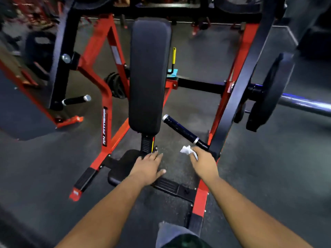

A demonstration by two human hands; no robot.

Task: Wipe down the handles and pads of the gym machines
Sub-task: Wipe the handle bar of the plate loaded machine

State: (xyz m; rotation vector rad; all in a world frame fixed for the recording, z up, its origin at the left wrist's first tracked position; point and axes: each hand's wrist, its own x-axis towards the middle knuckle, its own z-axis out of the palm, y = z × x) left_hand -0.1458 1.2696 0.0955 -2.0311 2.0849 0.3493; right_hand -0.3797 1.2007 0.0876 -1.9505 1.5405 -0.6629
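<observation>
The right hand [203, 162] pinches a crumpled white wipe [186, 150] between thumb and curled fingers, and the wipe sticks out past the fingertips toward the seat pad [123, 167]. The wipe sits just short of the lower end of the right handle [182, 131], near its silver ring but apart from the black grip, which slants up and away toward the back pad [149, 72]. The left hand [149, 167] lies flat with straight, spread fingers on the seat pad's near-right edge, its fingertips reaching toward the post under the back pad. The back pad stands upright in the middle of the red frame [100, 56]. To the left of the back pad, well apart from both hands, the left handle [76, 100] juts out from a black arm. To the right of the back pad a black weight plate [268, 93] hangs on a sleeve.
</observation>
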